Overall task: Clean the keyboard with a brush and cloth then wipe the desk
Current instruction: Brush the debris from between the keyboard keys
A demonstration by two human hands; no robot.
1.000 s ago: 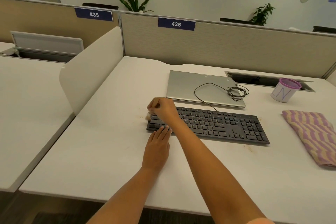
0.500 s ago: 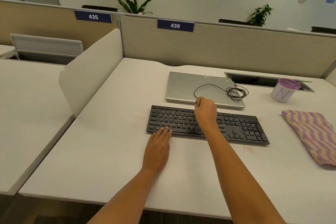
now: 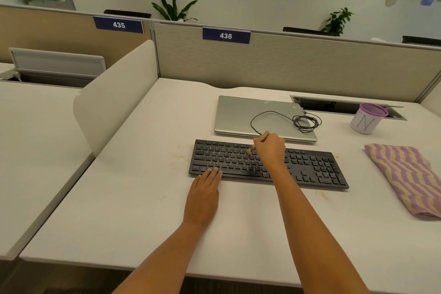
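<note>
- The black low-profile keyboard (image 3: 224,157) lies across the middle of the white desk (image 3: 119,198), just in front of a closed silver laptop (image 3: 238,114) with a dark coiled cable (image 3: 306,123) resting on its lid.
- The right hand (image 3: 270,150) curls round a small brush with a wooden handle and pale bristles (image 3: 251,149), bristles down on the upper key rows near the keyboard's middle.
- The left hand (image 3: 205,196) lies flat on the desk, fingers straight, with the fingertips touching the keyboard's front edge at its left end, apparently steadying it.
- The step in hand looks like the brushing pass; the cloth work and the desk wipe are not yet done.
- The purple-and-beige striped cloth (image 3: 405,176) lies folded on the desk to the right of the keyboard, apart from both hands, near a white cup with a purple rim (image 3: 366,122).
- The next move probably calls for short sweeps along the remaining rows, with the keyboard held steady.
- Brownish specks mark the desk around the keyboard, so the wipe should cover those spots.
</note>
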